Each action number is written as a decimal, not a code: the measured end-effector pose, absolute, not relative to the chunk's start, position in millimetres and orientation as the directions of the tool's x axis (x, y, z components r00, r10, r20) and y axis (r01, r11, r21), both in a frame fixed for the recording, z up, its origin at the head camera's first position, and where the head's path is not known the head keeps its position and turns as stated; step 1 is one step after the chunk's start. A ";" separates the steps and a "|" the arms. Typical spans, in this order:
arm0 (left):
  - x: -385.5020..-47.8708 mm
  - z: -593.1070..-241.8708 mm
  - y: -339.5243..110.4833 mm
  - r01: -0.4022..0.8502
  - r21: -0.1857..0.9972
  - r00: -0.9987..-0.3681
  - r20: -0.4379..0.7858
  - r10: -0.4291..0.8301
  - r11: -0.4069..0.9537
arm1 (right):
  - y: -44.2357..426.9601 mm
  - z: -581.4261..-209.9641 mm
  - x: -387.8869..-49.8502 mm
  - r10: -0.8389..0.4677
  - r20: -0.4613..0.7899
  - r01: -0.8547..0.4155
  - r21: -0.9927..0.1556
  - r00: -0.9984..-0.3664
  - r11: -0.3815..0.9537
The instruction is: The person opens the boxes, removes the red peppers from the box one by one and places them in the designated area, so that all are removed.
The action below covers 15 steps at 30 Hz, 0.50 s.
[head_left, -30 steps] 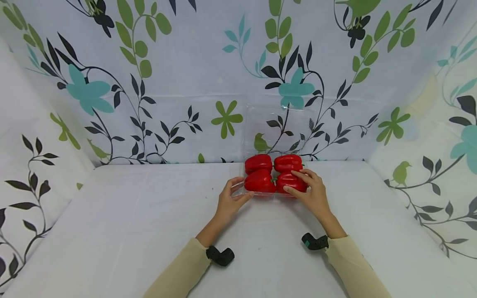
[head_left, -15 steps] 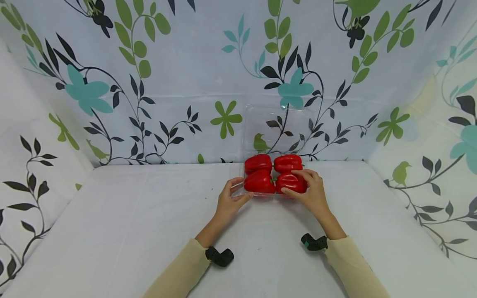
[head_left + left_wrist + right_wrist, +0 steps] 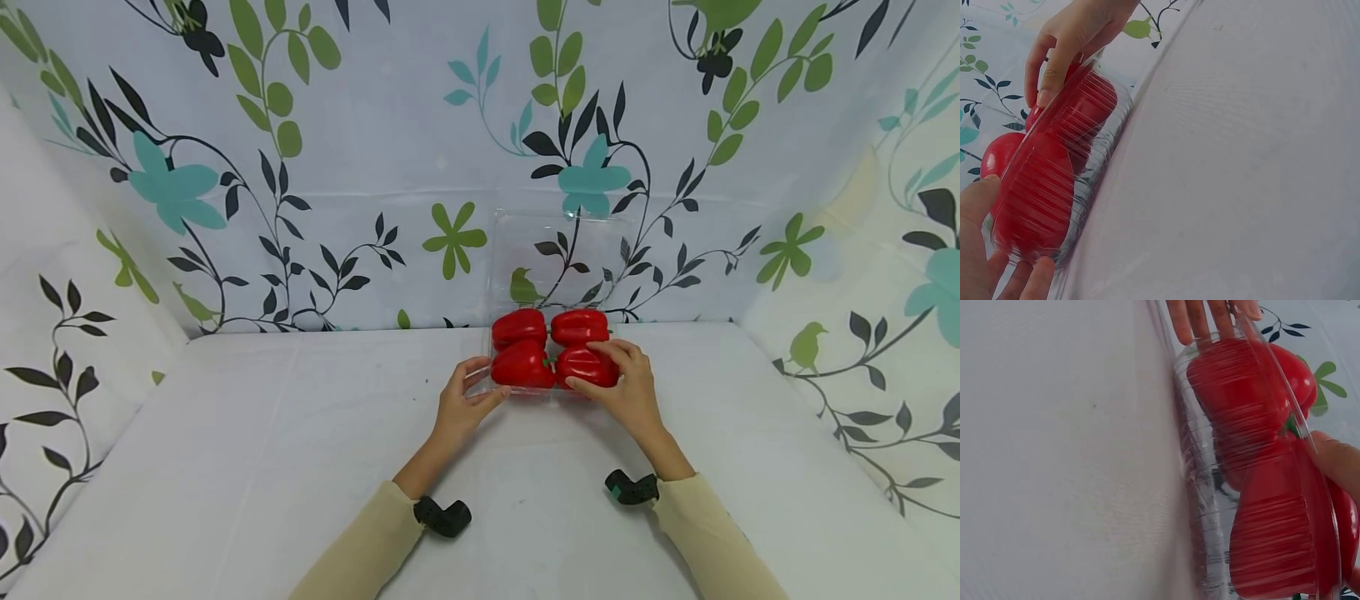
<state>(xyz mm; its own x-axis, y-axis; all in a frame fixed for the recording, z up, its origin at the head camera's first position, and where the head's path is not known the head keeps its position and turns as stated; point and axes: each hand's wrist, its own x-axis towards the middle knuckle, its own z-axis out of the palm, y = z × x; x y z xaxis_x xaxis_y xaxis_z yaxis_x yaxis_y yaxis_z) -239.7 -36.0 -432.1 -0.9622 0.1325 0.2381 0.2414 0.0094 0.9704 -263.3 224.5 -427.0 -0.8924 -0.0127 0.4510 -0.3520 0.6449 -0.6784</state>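
Red bell peppers fill a clear plastic clamshell container (image 3: 1192,434) in two rows, seen in the head view. My left hand (image 3: 459,407) holds the container's front left corner, thumb at the front rim and fingers along the left side. My right hand (image 3: 634,393) grips the front right bell pepper (image 3: 583,367), with the thumb in front and the fingers over its right side. Beside that one lies the front left bell pepper (image 3: 521,367). Through the ribbed wall, the left wrist view also shows a bell pepper (image 3: 1035,200) near my left hand.
The container's transparent lid (image 3: 555,258) stands raised at the back, against a leaf-patterned curtain (image 3: 360,167). A white cloth covers the table (image 3: 315,450). Patterned side panels rise at left and right. A black wrist device (image 3: 444,517) is strapped to each arm.
My right thumb has shifted slightly left along the front right bell pepper since a second ago. My left hand and the container have hardly moved.
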 end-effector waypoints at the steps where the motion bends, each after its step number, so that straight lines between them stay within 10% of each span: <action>1: -239.9 -432.1 -35.9 0.242 0.970 -0.962 0.239 0.133 0.010 | 224.9 -426.9 -263.6 -0.010 0.453 -0.353 -0.681 -0.892 0.641; 15: -240.3 -433.0 -35.8 0.255 0.967 -0.959 0.250 0.137 0.017 | 227.2 -422.6 -262.4 0.032 0.424 -0.326 -0.741 -0.905 0.587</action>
<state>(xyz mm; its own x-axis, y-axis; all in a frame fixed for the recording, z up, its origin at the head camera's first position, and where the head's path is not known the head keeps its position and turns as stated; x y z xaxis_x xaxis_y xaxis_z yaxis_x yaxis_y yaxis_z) -240.3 -35.8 -433.0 -0.9585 0.1368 0.2501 0.2546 0.0167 0.9669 -262.4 227.2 -422.6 -0.9053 0.0321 0.4236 -0.3259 0.5870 -0.7411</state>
